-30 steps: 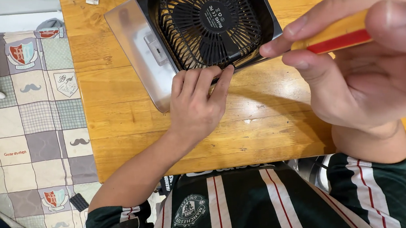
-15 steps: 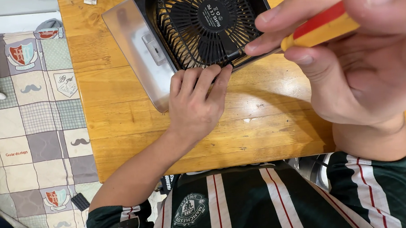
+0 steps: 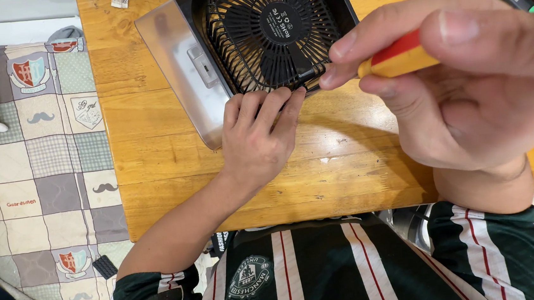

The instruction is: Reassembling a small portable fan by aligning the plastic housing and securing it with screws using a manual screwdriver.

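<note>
So the right hand is sitting a bit lower in view now than half a second back, and the thumb shows more of its nail. The red-and-yellow screwdriver handle peeks out less red than a second ago, mostly the yellow end now. Its dark tip is planted right at the lower edge of the black fan grille, just by the left hand fingertips. The fan itself slides slightly right and up in the shot, probably just the head shifting.
</note>
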